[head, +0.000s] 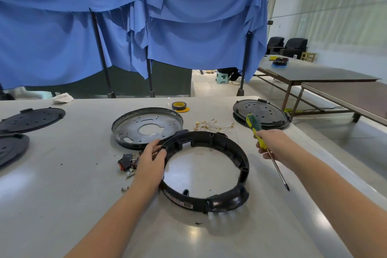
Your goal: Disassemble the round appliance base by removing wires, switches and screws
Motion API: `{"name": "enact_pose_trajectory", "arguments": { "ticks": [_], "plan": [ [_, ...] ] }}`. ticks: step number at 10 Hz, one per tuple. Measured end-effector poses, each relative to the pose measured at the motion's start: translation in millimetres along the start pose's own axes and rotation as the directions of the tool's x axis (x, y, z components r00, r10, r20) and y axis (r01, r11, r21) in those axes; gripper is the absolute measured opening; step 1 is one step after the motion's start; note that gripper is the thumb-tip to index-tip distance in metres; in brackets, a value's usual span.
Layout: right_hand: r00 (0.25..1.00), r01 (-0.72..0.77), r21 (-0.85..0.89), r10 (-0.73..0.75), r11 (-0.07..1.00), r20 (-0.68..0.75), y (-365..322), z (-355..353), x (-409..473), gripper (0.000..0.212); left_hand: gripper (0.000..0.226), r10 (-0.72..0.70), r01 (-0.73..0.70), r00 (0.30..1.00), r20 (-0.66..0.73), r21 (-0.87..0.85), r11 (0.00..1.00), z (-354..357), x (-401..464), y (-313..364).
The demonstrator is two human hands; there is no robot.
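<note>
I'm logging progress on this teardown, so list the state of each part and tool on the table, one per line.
Black plastic ring: emptied, flat on table, gripped by left hand.
Metal plate: removed, lying behind the ring.
Red switch: out, loose on table.
Wires: removed, piled loose.
Screwdriver: in right hand, tip off the work.
Tape roll: lying flat.

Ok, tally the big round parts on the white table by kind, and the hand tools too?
Black plastic ring housing: 1
Metal base plate: 1
Black perforated discs: 3
Screwdriver: 1
Tape roll: 1
Total: 7
</note>
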State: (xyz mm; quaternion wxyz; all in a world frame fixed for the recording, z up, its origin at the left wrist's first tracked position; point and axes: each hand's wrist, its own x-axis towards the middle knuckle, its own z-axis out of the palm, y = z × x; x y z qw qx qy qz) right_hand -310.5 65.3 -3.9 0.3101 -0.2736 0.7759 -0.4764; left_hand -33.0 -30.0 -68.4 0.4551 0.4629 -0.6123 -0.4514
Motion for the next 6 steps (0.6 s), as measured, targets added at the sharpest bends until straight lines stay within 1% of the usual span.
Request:
{"name": "enact_pose_trajectory", "arguments": {
  "ticks": [1, 2, 3, 4, 5, 6],
  "plan": [
    [0.997, -0.03, -0.172, 0.018, 0.985, -0.075, 12.7, 6.5, 18.7, 0.027, 0.041, 0.003, -0.004, 1.0, -0.014, -0.083, 0.997, 0.6, -1.2, -3.7],
    [0.993, -0.03, -0.319, -0.008, 0.947, -0.119, 22.8, 14.1, 25.3, 0.029, 0.048, 0.053, -0.053, 0.999, 0.001, -0.031, 0.998, 0.4, -3.4, -4.6],
    [0.981, 0.034, -0.48, -0.121, 0.876, -0.152, 30.9, 24.1, 27.0, 0.033, 0.05, 0.082, -0.082, 0.997, -0.008, -0.004, 0.997, -0.3, -5.7, -4.3],
    [0.956, 0.066, -0.634, -0.232, 0.77, -0.182, 38.0, 30.7, 27.3, 0.036, 0.043, 0.115, -0.114, 0.993, -0.029, 0.029, 0.993, -1.6, -8.4, -4.5],
    [0.939, 0.077, -0.708, -0.289, 0.702, -0.185, 39.2, 31.4, 28.2, 0.042, 0.028, 0.139, -0.136, 0.989, -0.051, 0.054, 0.989, -3.8, -8.1, -5.7],
    [0.932, 0.082, -0.721, -0.309, 0.688, -0.188, 41.7, 29.9, 25.1, 0.046, 0.01, 0.136, -0.132, 0.985, -0.103, 0.043, 0.99, -8.3, -6.4, -6.6]
  ]
}}
